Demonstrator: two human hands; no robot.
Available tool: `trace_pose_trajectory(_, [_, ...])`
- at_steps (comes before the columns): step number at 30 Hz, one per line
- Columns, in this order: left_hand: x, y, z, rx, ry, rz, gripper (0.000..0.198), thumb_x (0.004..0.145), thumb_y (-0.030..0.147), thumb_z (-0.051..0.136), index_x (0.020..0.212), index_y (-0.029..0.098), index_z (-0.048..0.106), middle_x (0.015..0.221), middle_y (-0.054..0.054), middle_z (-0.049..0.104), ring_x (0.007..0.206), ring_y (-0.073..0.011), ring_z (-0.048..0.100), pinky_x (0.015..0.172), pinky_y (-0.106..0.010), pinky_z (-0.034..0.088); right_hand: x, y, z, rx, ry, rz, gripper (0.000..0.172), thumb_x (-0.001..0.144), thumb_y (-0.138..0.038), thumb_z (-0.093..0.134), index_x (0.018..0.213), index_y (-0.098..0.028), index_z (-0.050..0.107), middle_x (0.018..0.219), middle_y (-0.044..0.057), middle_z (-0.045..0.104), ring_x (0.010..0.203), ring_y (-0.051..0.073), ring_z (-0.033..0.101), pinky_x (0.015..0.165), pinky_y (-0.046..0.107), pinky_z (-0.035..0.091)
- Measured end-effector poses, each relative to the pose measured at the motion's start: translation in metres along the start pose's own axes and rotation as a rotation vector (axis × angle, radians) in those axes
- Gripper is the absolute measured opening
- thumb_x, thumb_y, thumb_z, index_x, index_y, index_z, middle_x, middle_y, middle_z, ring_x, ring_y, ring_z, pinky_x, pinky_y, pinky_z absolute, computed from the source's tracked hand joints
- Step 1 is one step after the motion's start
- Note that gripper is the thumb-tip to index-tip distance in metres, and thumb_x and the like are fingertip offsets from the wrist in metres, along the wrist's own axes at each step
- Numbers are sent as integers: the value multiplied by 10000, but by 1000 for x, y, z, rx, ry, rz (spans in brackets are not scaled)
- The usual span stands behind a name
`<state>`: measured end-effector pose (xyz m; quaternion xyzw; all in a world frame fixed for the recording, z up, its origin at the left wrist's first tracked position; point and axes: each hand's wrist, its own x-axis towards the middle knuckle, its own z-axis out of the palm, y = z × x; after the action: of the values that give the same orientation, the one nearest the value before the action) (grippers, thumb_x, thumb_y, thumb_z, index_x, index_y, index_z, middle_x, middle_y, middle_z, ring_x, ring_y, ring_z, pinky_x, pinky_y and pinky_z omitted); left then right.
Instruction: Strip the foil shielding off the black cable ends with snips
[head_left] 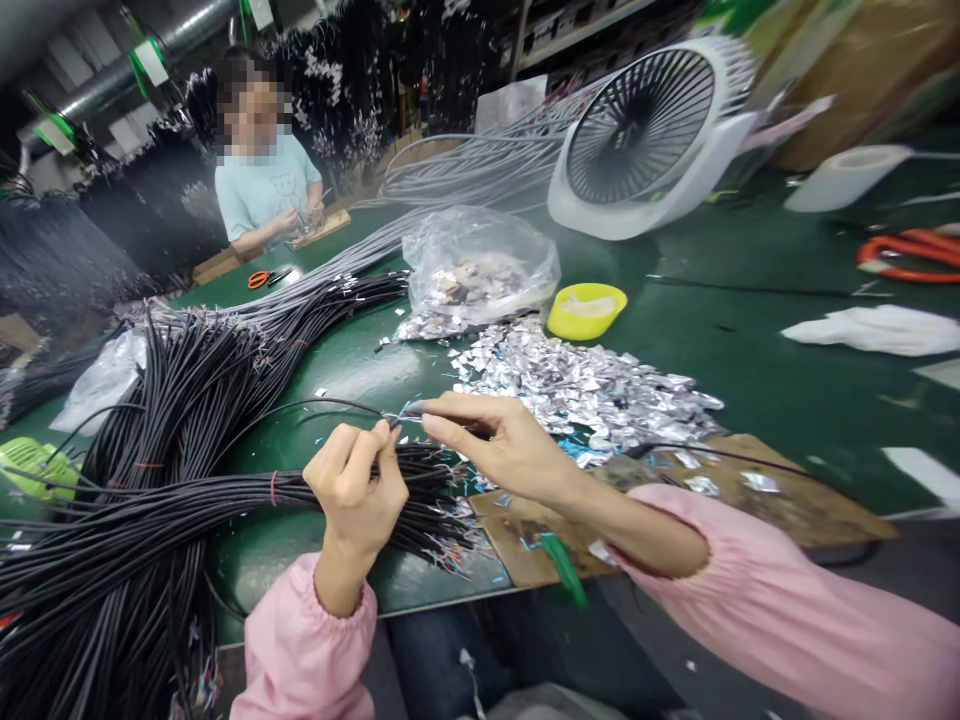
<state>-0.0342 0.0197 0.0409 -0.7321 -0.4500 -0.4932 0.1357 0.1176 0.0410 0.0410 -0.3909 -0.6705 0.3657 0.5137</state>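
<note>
My left hand [358,490] is closed in a pinch on a single black cable [330,401] near its stripped end. Thin blue and pale wires [405,416] stick out of that end. My right hand [510,445] pinches these wires between thumb and fingers. Something dark shows at its fingertips, too small to name. Under and beside my left hand lies a tied bundle of black cables [225,500], its stripped coloured ends fanned out below my right hand. A heap of silver foil scraps [592,390] is spread just beyond my right hand.
Beyond the foil are a clear plastic bag [480,265] of scraps, a yellow container [587,311] and a white fan [645,140]. A brown board [780,490] lies at the table's front edge. Orange-handled scissors [259,279] lie farther off. A person [266,190] works across the table.
</note>
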Motion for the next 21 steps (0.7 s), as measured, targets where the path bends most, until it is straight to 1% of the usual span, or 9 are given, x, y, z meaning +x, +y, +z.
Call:
trace_pose_trajectory(3, [0, 0, 0, 38, -1, 6, 92, 793, 100, 615, 733, 162, 582, 619, 31, 497, 546, -69, 476, 535, -196, 375, 0, 1, -1, 5, 4, 14, 269, 807, -351, 540, 812, -157, 727, 748, 66, 684, 673, 175, 622, 579, 272, 476])
trace_pose_trajectory(10, [-3, -1, 3, 63, -1, 17, 111, 814, 111, 591, 715, 162, 593, 607, 23, 508, 542, -74, 484, 547, -200, 386, 0, 1, 0, -6, 7, 14, 259, 802, -338, 541, 806, -157, 725, 750, 66, 687, 658, 171, 621, 564, 269, 465])
trace_pose_trajectory(12, [-3, 0, 3, 73, -1, 6, 86, 815, 121, 597, 739, 162, 601, 630, 17, 522, 566, -80, 501, 570, -199, 402, 0, 1, 0, -19, 17, 2, 263, 806, -336, 539, 819, -151, 725, 743, 67, 685, 648, 168, 616, 556, 269, 461])
trace_pose_trajectory(14, [-1, 2, 3, 61, -6, -36, 34, 816, 143, 607, 788, 162, 609, 694, 0, 558, 632, -92, 539, 602, -196, 423, -1, 1, 0, -36, 40, -22, 263, 811, -327, 536, 832, -145, 725, 728, 66, 678, 641, 164, 610, 557, 268, 460])
trace_pose_trajectory(16, [1, 3, 2, 16, -28, -107, 11, 820, 170, 612, 816, 160, 610, 747, -11, 583, 673, -96, 557, 610, -186, 433, -1, 2, 0, -60, 70, -45, 255, 817, -312, 535, 845, -144, 724, 715, 63, 671, 628, 157, 603, 555, 264, 459])
trace_pose_trajectory(21, [7, 1, -2, -138, -166, -253, 118, 857, 191, 552, 765, 168, 622, 692, 4, 587, 631, -93, 545, 593, -185, 413, -2, 1, 0, -123, 99, -95, 255, 829, -292, 535, 877, -124, 721, 725, 73, 676, 625, 159, 604, 566, 270, 463])
